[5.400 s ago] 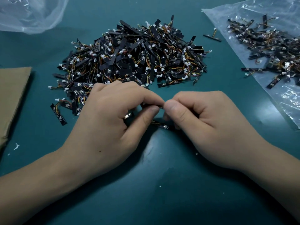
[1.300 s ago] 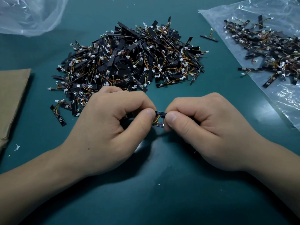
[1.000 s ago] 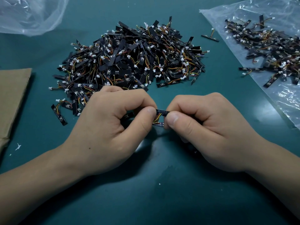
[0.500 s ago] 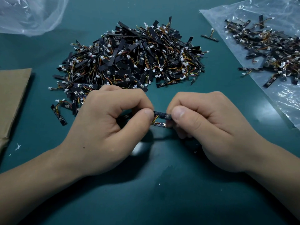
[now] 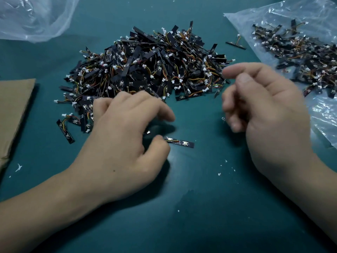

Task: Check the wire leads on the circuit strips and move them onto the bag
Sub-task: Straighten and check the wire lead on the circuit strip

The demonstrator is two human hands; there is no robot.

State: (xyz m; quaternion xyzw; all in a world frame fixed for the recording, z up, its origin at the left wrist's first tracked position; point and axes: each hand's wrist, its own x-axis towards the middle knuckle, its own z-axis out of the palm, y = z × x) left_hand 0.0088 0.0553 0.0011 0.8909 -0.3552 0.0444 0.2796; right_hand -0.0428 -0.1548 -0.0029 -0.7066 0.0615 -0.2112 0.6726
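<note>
— Where is the strip to be found?

— One circuit strip (image 5: 182, 143) is seen lying flat on the green mat (image 5: 200, 207), between the two hands. It is well apart from the bag (image 5: 321, 115) at the right, on which checked strips (image 5: 300, 55) are heaped. The unchecked pile (image 5: 145, 70) lies beyond it.

— And how are the hands held?

— The left hand (image 5: 125, 143) is arched loosely over the mat, with its thumb tip set at the strip's wired end; no firm pinch is shown. The right hand (image 5: 264, 110) is raised and blurred, with fingers half curled; whether anything is pinched in it cannot be told.

— How should the strip be taken?

— It is judged to be very light, thin and stiff, while its wire leads (image 5: 172, 141) are soft. The board's long edges are best pinched near the middle. The leads should not be pulled, since the solder joints could be torn. Snagging on neighbouring wires is to be expected once it is dropped on the heap.
</note>
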